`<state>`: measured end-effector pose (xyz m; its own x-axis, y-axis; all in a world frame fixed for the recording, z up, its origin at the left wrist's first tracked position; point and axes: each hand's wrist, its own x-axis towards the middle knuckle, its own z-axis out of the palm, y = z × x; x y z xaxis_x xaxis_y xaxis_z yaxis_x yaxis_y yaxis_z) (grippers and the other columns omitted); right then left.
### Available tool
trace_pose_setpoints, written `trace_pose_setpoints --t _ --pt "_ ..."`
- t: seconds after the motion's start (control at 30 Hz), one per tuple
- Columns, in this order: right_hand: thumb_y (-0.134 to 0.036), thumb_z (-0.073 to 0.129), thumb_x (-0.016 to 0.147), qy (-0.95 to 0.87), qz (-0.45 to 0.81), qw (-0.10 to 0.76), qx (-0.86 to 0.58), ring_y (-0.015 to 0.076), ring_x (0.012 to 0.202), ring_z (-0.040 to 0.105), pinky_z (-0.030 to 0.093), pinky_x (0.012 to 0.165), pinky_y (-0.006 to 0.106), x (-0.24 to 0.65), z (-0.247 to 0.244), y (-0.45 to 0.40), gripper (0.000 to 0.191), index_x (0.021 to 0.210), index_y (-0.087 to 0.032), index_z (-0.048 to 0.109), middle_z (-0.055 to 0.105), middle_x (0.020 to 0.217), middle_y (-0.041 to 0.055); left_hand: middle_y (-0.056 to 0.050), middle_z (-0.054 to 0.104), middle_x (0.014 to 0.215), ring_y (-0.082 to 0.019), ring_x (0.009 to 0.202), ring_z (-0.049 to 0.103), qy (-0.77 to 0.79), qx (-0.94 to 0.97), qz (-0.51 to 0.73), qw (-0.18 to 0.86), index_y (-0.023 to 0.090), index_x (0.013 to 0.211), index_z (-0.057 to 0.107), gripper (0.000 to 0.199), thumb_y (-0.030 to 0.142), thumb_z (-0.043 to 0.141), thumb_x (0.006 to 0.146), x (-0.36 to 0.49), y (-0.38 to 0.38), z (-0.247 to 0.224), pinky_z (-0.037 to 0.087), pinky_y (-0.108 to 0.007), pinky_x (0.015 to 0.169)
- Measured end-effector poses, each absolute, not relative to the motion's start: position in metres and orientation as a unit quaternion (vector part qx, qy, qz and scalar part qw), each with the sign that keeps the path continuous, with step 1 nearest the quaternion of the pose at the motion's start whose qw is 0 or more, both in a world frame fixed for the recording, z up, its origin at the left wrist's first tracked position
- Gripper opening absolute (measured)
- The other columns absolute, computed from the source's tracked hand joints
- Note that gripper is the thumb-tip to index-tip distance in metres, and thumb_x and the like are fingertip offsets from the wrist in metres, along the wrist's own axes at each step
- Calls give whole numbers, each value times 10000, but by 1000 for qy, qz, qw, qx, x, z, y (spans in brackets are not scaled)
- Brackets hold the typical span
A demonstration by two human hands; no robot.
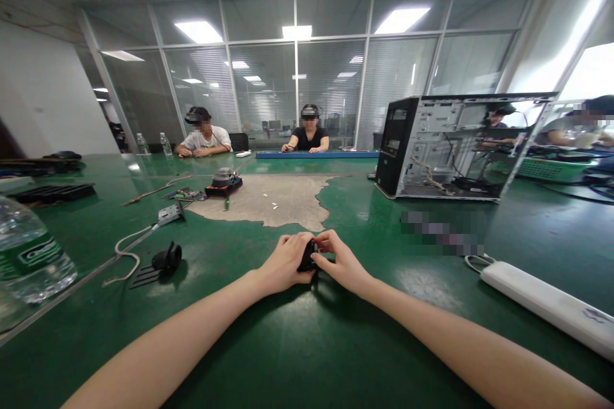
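Note:
Between my hands is a small black part (307, 257), held just above the green table; its kind is hard to make out. My left hand (286, 261) wraps around its left side, fingers over the top and thumb below. From the right, my right hand (339, 259) pinches at its edge with thumb and fingertips. Left of my hands lies a black round plastic piece (167, 258) with flat slotted prongs. Behind it, a small metal bracket (171, 213) has a pale cable (125, 252) running from it.
An open computer case (400, 147) stands at the right, with a white power strip (542, 300) nearer me. A water bottle (33, 255) is at the left edge. A cooler fan (224, 180) and a circuit board (188, 194) sit beyond the worn patch (268, 204). Other people sit across the table.

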<state>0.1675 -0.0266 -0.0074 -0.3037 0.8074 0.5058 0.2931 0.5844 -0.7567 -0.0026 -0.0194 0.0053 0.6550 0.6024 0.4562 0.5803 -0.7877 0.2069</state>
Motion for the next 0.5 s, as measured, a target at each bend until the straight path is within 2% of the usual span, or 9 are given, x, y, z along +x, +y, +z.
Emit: trace_pose_setpoints --t 0.13,0.23,0.33,0.5 --pt "-221 527 776 -751 347 435 -355 134 728 570 487 684 302 169 -5 -29 137 871 -211 429 534 828 -9 -77 491 1114 -247 1025 465 325 911 252 17 204 1164 310 588 208 602 654 -3 -20 6 307 -388 874" --pt "-210 561 750 -766 300 457 -339 156 839 551 470 770 329 170 -5 -30 138 850 -209 466 530 891 10 -76 491 1113 -244 1025 464 325 911 252 17 203 1165 307 592 207 604 654 -3 -20 6 307 -387 874" --pt "-216 548 761 -761 266 489 -332 172 922 522 452 825 346 169 -7 -28 58 779 -199 495 515 924 30 -70 495 1107 -242 1028 463 325 911 254 21 209 1157 319 575 215 606 659 -2 -19 6 310 -387 873" --pt "-229 547 766 -730 342 471 -359 143 799 564 483 752 328 166 -7 -25 172 901 -203 443 534 861 11 -84 483 1141 -250 1046 456 324 910 258 17 201 1184 293 611 220 608 660 -3 -18 4 310 -389 875"
